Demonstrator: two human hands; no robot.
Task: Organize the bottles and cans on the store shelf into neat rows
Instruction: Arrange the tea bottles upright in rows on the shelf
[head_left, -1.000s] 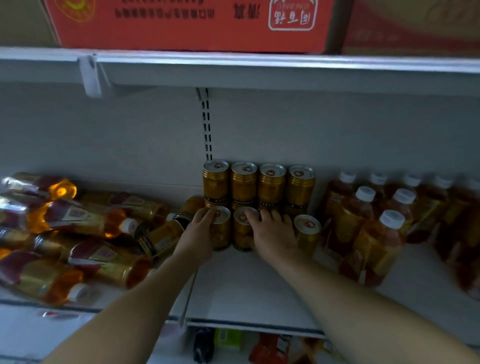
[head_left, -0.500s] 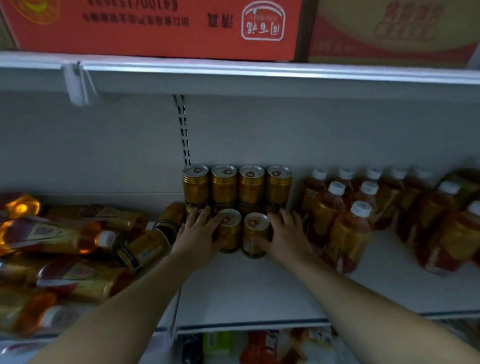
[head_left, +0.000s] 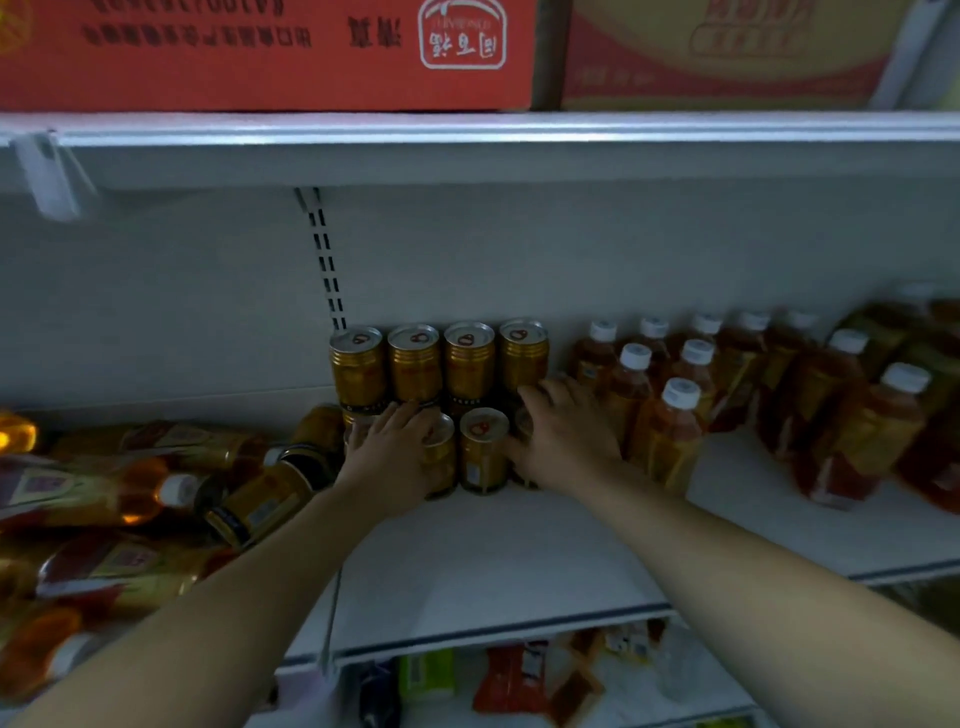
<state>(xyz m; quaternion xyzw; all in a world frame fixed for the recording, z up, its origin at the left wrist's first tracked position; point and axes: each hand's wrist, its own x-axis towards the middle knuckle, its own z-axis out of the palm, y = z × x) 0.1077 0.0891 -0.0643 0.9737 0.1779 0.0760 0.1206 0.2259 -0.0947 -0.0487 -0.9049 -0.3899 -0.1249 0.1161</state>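
Left hand (head_left: 387, 457) and right hand (head_left: 563, 436) are pressing, fingers fairly straight, against front cans (head_left: 483, 452). Uneven shoving is risking toppling back cans (head_left: 415, 364) or bottles (head_left: 670, 441).

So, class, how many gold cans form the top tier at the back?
4, side by side against the back wall: leftmost can, second can, third can, rightmost can. Lower cans are partly hidden.

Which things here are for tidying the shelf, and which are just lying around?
For the job: stacked gold cans, fallen can, fallen bottles, upright white-capped bottles, left hand, right hand.
Just lying about: red carton above, packets on the lower shelf.
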